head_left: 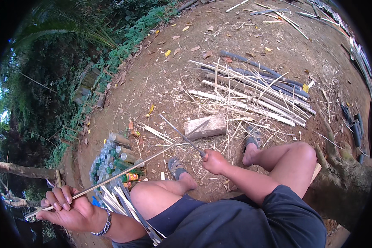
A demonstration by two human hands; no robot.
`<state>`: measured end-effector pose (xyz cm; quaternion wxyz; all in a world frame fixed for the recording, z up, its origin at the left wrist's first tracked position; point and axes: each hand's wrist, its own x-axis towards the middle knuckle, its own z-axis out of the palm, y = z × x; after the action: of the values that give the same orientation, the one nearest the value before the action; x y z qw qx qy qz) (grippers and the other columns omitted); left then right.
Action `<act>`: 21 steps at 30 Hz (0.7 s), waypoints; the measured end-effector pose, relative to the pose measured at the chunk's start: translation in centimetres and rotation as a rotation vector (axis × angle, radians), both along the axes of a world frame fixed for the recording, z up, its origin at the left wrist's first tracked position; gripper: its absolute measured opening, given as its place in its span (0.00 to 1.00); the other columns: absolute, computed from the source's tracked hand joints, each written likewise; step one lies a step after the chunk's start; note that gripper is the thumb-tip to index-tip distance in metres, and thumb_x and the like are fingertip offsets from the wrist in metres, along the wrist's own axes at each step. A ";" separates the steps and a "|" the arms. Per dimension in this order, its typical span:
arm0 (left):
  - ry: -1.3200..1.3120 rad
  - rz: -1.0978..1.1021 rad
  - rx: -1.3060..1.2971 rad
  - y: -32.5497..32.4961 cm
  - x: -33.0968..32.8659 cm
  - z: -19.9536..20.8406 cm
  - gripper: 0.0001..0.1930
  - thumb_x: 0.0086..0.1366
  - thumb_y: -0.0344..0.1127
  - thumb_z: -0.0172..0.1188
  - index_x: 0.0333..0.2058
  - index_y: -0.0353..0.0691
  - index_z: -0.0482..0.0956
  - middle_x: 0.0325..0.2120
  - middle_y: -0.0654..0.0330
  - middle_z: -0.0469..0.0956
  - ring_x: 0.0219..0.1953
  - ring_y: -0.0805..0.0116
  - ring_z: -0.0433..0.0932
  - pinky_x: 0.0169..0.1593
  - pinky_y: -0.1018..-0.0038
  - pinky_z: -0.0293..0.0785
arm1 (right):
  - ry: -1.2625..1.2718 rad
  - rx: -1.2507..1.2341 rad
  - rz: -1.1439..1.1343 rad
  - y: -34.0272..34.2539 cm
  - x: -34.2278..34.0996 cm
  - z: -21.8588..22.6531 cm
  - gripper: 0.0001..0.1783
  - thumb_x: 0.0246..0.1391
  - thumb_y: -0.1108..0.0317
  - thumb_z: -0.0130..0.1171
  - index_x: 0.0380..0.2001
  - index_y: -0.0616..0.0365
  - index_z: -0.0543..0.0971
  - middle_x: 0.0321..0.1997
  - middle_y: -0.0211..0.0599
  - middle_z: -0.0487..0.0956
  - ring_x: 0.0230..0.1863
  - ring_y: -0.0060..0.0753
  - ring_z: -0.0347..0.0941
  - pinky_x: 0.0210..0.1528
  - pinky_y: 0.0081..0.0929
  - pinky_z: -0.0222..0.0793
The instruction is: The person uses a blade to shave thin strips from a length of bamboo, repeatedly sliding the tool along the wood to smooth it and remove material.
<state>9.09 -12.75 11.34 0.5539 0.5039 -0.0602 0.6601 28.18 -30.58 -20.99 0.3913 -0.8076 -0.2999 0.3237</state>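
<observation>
My left hand, a chain bracelet on its wrist, grips one end of a long thin wooden strip that looks like split bamboo. The strip slants up and right across the ground in front of me. In my closed right hand is a knife with a long narrow blade pointing up and left. The blade crosses the strip near its far end; whether they touch I cannot tell. Just beyond the blade lies a squared wooden block. Pale split strips lean beside my left thigh.
A pile of split strips and dark poles lies beyond the block. Several bottles are stacked at the left, near my left knee. Shavings and leaves litter the dirt. A thick tree trunk stands at the right; green plants border the left.
</observation>
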 end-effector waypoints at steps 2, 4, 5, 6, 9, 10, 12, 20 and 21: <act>-0.023 -0.020 0.029 0.6 -0.1 0.0 0.23 0.68 0.55 0.51 0.26 0.39 0.71 0.14 0.69 0.60 0.13 0.80 0.56 0.17 0.83 0.55 | 0.020 -0.061 -0.022 -0.5 1.1 0.4 0.11 0.51 0.65 0.54 0.38 0.57 0.74 0.35 0.50 0.80 0.42 0.54 0.76 0.45 0.48 0.71; -0.022 -0.034 0.036 0.8 -0.6 -0.6 0.23 0.67 0.56 0.51 0.26 0.39 0.70 0.14 0.68 0.60 0.13 0.80 0.57 0.18 0.83 0.56 | 0.006 -0.004 0.002 0.2 0.0 2.7 0.12 0.51 0.65 0.55 0.38 0.57 0.74 0.36 0.50 0.80 0.41 0.54 0.77 0.44 0.48 0.71; -0.032 -0.041 0.037 0.8 -0.4 -0.5 0.23 0.67 0.56 0.52 0.26 0.39 0.70 0.14 0.68 0.60 0.13 0.80 0.57 0.18 0.83 0.56 | -0.013 0.025 0.014 0.9 -0.1 3.8 0.13 0.50 0.65 0.55 0.39 0.57 0.74 0.36 0.50 0.80 0.41 0.54 0.77 0.44 0.48 0.71; -0.038 -0.046 0.040 0.7 -0.4 -0.3 0.23 0.67 0.56 0.52 0.26 0.39 0.70 0.14 0.68 0.60 0.14 0.80 0.57 0.18 0.83 0.56 | -0.060 0.121 0.073 1.2 -0.8 4.0 0.14 0.49 0.65 0.56 0.40 0.55 0.74 0.35 0.50 0.80 0.40 0.54 0.77 0.42 0.49 0.72; -0.021 -0.031 0.047 1.4 0.7 0.1 0.23 0.68 0.55 0.51 0.26 0.39 0.70 0.14 0.68 0.60 0.14 0.79 0.58 0.19 0.82 0.57 | -0.149 0.184 0.035 1.8 -0.8 1.5 0.15 0.47 0.65 0.57 0.40 0.55 0.74 0.34 0.50 0.80 0.38 0.54 0.77 0.42 0.49 0.73; -0.016 -0.020 0.036 2.0 1.2 0.5 0.23 0.68 0.55 0.49 0.26 0.40 0.70 0.15 0.67 0.61 0.14 0.78 0.58 0.19 0.82 0.56 | -0.083 0.058 -0.007 1.7 0.4 -0.2 0.15 0.49 0.65 0.56 0.41 0.56 0.73 0.37 0.50 0.80 0.39 0.54 0.77 0.43 0.47 0.73; 0.004 -0.039 0.030 2.7 1.8 1.4 0.23 0.69 0.55 0.48 0.26 0.40 0.70 0.15 0.67 0.62 0.14 0.78 0.59 0.18 0.82 0.56 | 0.067 -0.096 -0.140 0.2 3.3 -5.2 0.15 0.52 0.64 0.56 0.41 0.58 0.74 0.39 0.51 0.80 0.40 0.54 0.77 0.45 0.46 0.73; 0.059 -0.049 0.030 5.7 1.9 2.0 0.26 0.70 0.59 0.42 0.23 0.41 0.67 0.13 0.66 0.60 0.14 0.76 0.58 0.19 0.81 0.58 | -0.025 0.031 0.062 2.3 3.4 0.3 0.13 0.51 0.64 0.57 0.39 0.57 0.75 0.38 0.51 0.79 0.41 0.53 0.77 0.46 0.46 0.72; 0.070 -0.065 0.014 6.0 2.1 2.2 0.28 0.70 0.60 0.40 0.23 0.41 0.66 0.13 0.66 0.60 0.13 0.76 0.58 0.19 0.81 0.58 | -0.051 0.060 0.047 2.5 3.6 -0.9 0.12 0.50 0.64 0.56 0.37 0.57 0.75 0.37 0.52 0.79 0.41 0.54 0.77 0.46 0.46 0.72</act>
<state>11.21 -6.78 13.50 0.5733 0.5282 -0.0616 0.6233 31.75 -28.07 -21.92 0.4000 -0.7962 -0.3382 0.3028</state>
